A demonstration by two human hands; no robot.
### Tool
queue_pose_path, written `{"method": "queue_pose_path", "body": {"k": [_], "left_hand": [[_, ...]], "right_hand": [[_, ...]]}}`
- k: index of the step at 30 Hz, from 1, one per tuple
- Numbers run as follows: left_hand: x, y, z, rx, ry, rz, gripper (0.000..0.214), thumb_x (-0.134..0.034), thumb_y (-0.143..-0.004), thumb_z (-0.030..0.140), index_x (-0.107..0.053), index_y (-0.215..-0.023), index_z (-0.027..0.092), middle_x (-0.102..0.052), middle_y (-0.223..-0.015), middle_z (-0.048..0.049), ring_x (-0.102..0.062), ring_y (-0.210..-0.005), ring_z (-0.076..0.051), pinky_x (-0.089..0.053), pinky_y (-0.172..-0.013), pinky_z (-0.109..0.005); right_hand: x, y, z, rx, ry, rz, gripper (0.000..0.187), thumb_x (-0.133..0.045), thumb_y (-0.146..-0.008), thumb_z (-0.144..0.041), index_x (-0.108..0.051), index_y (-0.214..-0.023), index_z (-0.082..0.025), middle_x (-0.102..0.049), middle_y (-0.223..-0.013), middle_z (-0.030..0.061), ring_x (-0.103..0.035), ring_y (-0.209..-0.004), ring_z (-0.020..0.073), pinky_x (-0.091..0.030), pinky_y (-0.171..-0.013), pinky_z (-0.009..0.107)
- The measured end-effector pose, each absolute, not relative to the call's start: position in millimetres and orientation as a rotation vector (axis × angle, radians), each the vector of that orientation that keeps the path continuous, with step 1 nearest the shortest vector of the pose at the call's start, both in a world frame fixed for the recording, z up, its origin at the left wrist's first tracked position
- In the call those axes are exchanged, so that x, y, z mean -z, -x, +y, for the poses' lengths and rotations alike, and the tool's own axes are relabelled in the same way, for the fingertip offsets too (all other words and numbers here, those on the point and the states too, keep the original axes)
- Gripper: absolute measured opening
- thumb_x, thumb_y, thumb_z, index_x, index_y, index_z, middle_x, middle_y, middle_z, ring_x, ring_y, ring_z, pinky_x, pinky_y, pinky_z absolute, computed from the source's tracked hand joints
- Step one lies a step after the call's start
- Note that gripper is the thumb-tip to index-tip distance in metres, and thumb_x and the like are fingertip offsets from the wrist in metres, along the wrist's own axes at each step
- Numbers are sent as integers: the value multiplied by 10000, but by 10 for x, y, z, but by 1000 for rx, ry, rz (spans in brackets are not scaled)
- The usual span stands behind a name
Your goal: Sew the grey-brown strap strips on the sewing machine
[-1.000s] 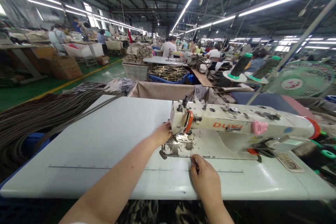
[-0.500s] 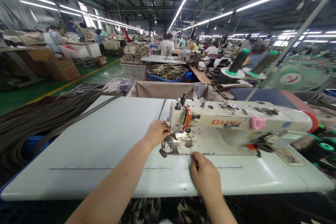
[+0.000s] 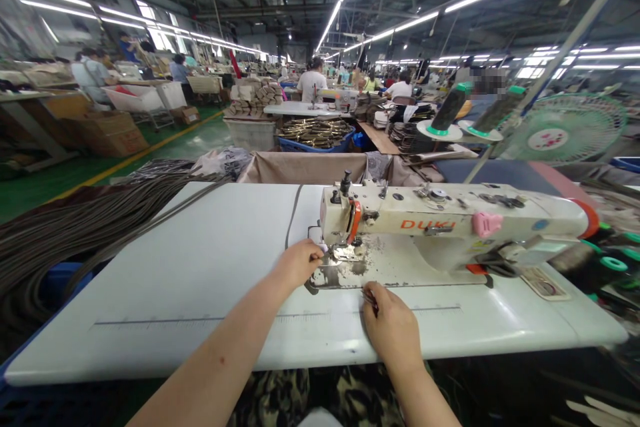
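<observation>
A white sewing machine [image 3: 430,217] with orange lettering stands on the pale sewing table [image 3: 225,280]. My left hand [image 3: 299,263] is closed in a pinch just left of the presser foot [image 3: 346,252]. A narrow grey strap [image 3: 294,213] runs from the table's back edge down to this hand, whose fingers grip its near end, mostly hidden. In front of the machine bed, my right hand [image 3: 393,323] rests with fingers curled around a small dark metallic object [image 3: 369,298], its kind too covered to tell.
A bundle of long grey straps [image 3: 100,220] lies along the left side. Two thread cones [image 3: 450,110] and a green fan [image 3: 555,137] stand at the right. Behind the table is a fabric-lined bin [image 3: 310,167]. A ruler line [image 3: 200,320] marks the tabletop. Several people work farther back.
My left hand has come slightly nearer, and the grey strap behind it now bends farther left. My right hand stays nearly in place. The whole view has shifted a little.
</observation>
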State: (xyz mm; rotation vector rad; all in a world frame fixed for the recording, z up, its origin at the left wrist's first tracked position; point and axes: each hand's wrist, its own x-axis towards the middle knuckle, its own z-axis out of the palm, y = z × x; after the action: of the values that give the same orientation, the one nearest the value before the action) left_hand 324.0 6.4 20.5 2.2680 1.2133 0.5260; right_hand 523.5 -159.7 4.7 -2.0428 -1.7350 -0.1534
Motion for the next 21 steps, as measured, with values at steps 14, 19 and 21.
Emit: {"method": "queue_pose_path", "body": {"k": [14,19,21], "left_hand": [[-119,-3570,-430,-461,-2061,1330,109,-678,-866,234,-709,-950,173,-650,-1045,-77,-685,-824,-154,-557,-779,-255],[-226,-3570,-503,-338,-2170,1342,164,-635,-884,278,-689,-1006,183,-660,-1085,-100,-684,-855,-192,-551,-826,-298],[-251,-3542,-559,-281,-2215,1336,163,-609,-879,240,-680,-1016,185,-661,-1102,-101,-687,-893,-208,-545,-844,-304]], "right_hand": [[-19,-5240,-1595,118,2038,-1719,265,-510,-864,-142,-673,-1060,-217,-720,-839,26,-638,-770,199,-368,-694,299],[-29,-5232,-1607,102,2021,-1707,253,-510,-869,-140,-670,-1049,-216,-721,-865,21,-636,-795,193,-369,-715,299],[-30,-5229,-1614,103,2016,-1704,255,-509,-869,-139,-672,-1050,-217,-721,-867,21,-634,-799,192,-373,-717,299]]}}
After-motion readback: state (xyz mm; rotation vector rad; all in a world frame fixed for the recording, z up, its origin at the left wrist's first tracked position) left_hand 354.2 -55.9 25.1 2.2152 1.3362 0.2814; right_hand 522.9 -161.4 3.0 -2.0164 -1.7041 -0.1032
